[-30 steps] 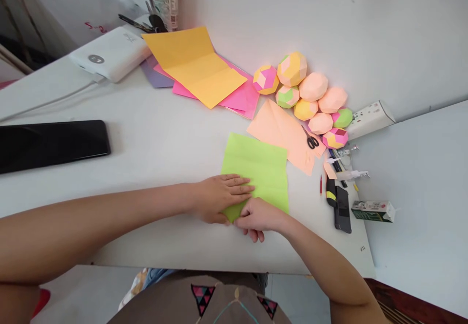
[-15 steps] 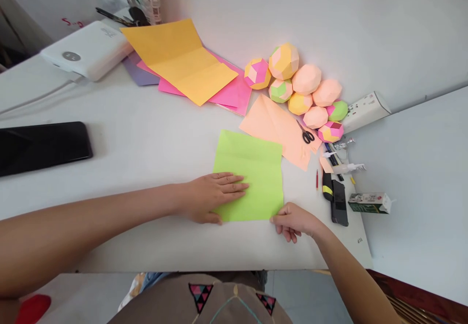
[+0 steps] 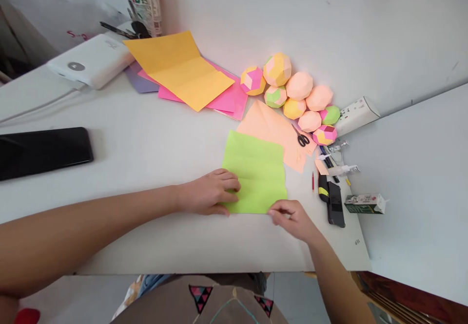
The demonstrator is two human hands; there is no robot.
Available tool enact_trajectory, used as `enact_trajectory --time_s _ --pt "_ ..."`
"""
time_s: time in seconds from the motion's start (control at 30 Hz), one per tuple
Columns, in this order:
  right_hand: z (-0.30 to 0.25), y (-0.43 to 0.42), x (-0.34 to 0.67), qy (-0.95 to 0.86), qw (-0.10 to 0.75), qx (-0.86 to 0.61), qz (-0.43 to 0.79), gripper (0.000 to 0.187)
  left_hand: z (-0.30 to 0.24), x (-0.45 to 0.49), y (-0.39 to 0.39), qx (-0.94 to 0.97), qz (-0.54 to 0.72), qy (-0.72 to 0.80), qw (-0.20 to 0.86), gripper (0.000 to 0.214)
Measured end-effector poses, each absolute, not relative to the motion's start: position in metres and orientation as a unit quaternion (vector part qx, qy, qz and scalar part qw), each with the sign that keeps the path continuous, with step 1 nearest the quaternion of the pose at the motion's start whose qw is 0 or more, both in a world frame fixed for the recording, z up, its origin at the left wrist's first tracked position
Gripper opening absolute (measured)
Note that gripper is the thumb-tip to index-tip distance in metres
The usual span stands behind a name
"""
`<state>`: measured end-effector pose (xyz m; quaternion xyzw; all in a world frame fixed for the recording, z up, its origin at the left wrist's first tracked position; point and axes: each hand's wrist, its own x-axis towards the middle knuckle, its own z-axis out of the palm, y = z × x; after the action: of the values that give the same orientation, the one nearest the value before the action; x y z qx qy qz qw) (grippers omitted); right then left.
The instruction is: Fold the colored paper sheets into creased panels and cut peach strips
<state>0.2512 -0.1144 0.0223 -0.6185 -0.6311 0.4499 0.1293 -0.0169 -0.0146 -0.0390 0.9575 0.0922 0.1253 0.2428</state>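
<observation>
A sheet of light green paper [image 3: 256,168] with faint crosswise creases lies on the white table in front of me. My left hand [image 3: 212,192] rests on its lower left part, fingers bent on the surface and the thumb apart, close to the near edge. At the near right corner, my right hand [image 3: 292,219] pinches the sheet between thumb and forefinger. Peach paper [image 3: 261,124] lies just beyond the green sheet, with small black-handled scissors [image 3: 302,138] on it.
Folded paper balls [image 3: 300,86] cluster by the wall. Yellow paper [image 3: 179,70] covers pink sheets [image 3: 239,100] at the back. A black phone [image 3: 44,151] and a white power bank [image 3: 93,61] sit left. At right are a second phone [image 3: 335,204] and a carton [image 3: 365,203].
My left fingers, flat and stretched out before, are now bent on the paper. The green sheet has shifted slightly right and away from me. My right hand still pinches its corner, its other fingers now tucked.
</observation>
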Motion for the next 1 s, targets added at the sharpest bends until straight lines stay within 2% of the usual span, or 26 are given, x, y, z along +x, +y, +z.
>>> enact_trajectory --time_s 0.1,0.23,0.4,0.5,0.87,1.0 --pt "0.016 -0.102 0.213 -0.675 0.067 -0.592 0.435 0.014 -0.031 -0.021 -0.009 0.953 0.090 0.092 0.274 0.035" --pt "0.013 -0.085 0.187 -0.683 -0.042 -0.620 0.384 0.024 -0.024 -0.027 -0.003 0.950 0.036 0.081 0.299 0.050" --pt "0.012 -0.073 0.162 -0.625 -0.137 -0.587 0.495 0.028 -0.021 -0.026 0.001 0.947 0.002 0.069 0.312 0.054" --pt "0.009 -0.066 0.151 -0.586 -0.161 -0.587 0.535 0.026 -0.018 -0.026 0.001 0.944 0.008 0.073 0.322 0.049" --pt "0.006 -0.057 0.149 -0.565 -0.193 -0.578 0.557 0.021 -0.017 -0.021 -0.011 0.942 -0.013 0.129 0.311 0.040" --pt "0.006 -0.055 0.149 -0.566 -0.207 -0.571 0.557 0.020 -0.017 -0.019 -0.012 0.937 -0.055 0.138 0.315 0.049"
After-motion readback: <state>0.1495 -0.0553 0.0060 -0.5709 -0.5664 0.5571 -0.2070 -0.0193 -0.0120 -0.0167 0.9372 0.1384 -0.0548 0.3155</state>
